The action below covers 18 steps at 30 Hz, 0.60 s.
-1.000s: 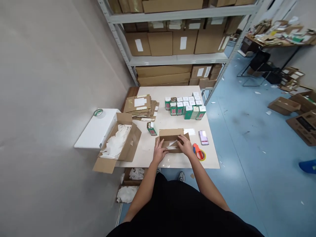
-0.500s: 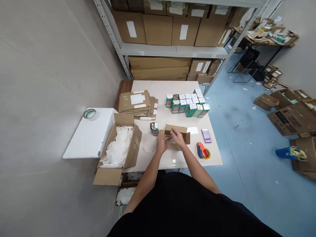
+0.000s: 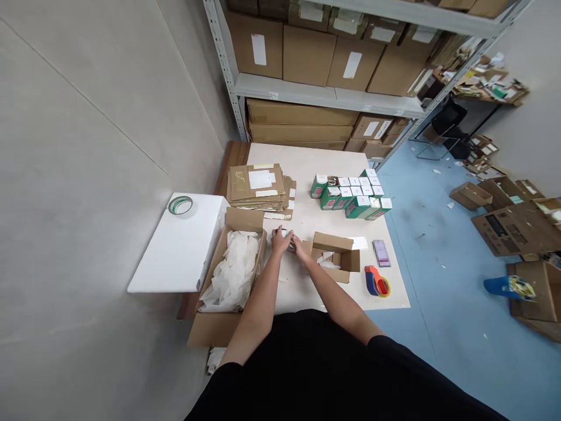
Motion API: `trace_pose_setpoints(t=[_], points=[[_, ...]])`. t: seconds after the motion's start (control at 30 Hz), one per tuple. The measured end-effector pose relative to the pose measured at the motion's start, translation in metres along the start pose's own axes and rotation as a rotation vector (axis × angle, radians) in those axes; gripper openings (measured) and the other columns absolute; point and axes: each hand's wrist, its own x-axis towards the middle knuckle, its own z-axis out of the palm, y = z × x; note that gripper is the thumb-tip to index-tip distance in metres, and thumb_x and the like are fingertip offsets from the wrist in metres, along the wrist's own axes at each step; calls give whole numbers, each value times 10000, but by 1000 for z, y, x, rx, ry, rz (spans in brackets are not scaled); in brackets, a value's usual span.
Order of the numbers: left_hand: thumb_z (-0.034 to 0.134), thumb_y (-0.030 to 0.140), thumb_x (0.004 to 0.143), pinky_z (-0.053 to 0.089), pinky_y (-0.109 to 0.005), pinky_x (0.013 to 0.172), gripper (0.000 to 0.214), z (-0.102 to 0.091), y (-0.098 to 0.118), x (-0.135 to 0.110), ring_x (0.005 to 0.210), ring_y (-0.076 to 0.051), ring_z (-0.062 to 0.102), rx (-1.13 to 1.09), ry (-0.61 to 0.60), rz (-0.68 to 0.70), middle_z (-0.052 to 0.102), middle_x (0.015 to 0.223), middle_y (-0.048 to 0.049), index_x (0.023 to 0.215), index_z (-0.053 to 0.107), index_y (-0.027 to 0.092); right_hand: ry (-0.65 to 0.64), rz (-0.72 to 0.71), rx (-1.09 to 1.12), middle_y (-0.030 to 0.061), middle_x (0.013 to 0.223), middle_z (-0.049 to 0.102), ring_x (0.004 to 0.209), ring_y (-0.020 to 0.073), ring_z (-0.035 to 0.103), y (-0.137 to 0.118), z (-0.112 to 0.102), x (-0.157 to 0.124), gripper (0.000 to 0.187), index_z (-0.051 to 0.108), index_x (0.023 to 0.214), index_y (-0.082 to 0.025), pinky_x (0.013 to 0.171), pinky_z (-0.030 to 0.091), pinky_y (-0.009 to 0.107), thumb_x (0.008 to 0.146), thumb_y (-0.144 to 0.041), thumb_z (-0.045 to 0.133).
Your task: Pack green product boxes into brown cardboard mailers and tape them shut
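Both hands are closed around a small green-and-white box point(image 3: 287, 233), mostly covered by my fingers. My left hand point(image 3: 279, 241) grips its left side and my right hand point(image 3: 300, 249) its right side. Just right of them stands an open cardboard box point(image 3: 354, 261), flaps up, with some white paper inside. To the left is a larger carton point(image 3: 258, 266) filled with crumpled white paper point(image 3: 232, 269). Several similar green-and-white boxes point(image 3: 350, 196) stand grouped at the back right of the table; at least one has its top open.
Flattened cardboard point(image 3: 245, 184) is stacked at the back left. A tape dispenser point(image 3: 376, 282) and a blurred purple pack point(image 3: 381, 253) lie at the right edge. A tape roll point(image 3: 180, 204) rests on a white surface point(image 3: 175, 257) by the wall. Shelving point(image 3: 307, 90) with cartons stands behind.
My hands have left the open cardboard box and moved left onto the small green-and-white box, taking hold of it. The view has shifted, so the table appears further right.
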Motion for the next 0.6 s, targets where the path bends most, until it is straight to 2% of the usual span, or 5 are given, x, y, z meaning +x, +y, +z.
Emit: trace_pose_setpoints(t=[0.17,0.23,0.33,0.5,0.6], points=[[600,305,943,388,-473,1162,669,-6,-16,-8,1421,-357,456,230,58,50,354,1620,-205,1575,411,197,-2,92,45,73,1456,624,1307,266,621,13,9,-1,588,538,1469,-327,1075,503,488,939,-578,554],[566,262,952,411,-496,1135,648,-10,-13,-15,1385,-368,479,284,60,87,375,1611,-201,1579,416,202,38,60,20,86,1439,636,1324,277,607,12,6,0,620,553,1463,-309,1093,489,483,896,-548,624],[539,289,973,411,-555,1117,619,-20,3,-31,1354,-403,478,335,116,185,404,1604,-176,1581,437,238,104,-50,-69,99,1485,603,1412,286,523,4,-3,2,685,579,1451,-277,1179,404,476,829,-541,690],[500,442,1014,347,-544,1179,650,-51,34,-52,1396,-405,448,170,253,356,392,1626,-168,1622,376,249,211,-193,-159,108,1632,438,1526,277,383,-22,-21,-3,824,498,1530,-241,1242,317,475,812,-603,678],[537,474,1007,322,-475,1222,727,-67,43,-50,1467,-357,410,-30,239,414,416,1628,-141,1651,297,238,263,-187,-162,88,1643,421,1520,261,397,-43,-32,-11,813,455,1565,-227,1235,348,441,875,-636,592]])
